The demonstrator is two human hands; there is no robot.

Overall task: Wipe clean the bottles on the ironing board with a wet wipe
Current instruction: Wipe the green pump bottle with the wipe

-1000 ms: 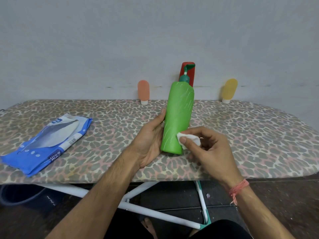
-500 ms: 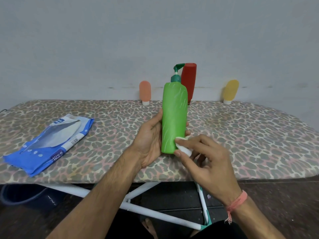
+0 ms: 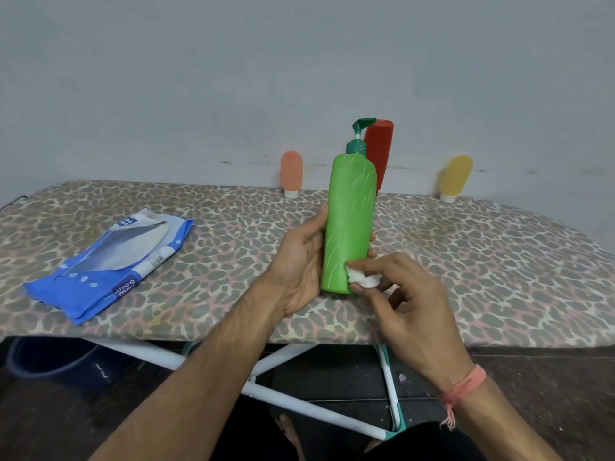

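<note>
Plastic bottles, printed cloth cover, glossy foil pack, painted metal legs.

Tall green plastic pump bottle (image 3: 349, 221), smooth with a soft sheen and faint pale streaks moulded or printed down its side, dark green plastic pump on top; small crumpled white wet wipe (image 3: 364, 278), soft and fibrous; leopard-print cloth ironing-board cover (image 3: 466, 261), matt and woven; flat blue wet-wipe pack (image 3: 106, 264) of glossy, crinkled film; red plastic bottle (image 3: 379, 151), smooth and satin; small orange (image 3: 291, 170) and yellow (image 3: 456, 176) squeeze tubes, matt and slightly translucent, with white plastic caps; white painted metal legs (image 3: 299, 404); matt grey painted wall (image 3: 299, 61).
</note>
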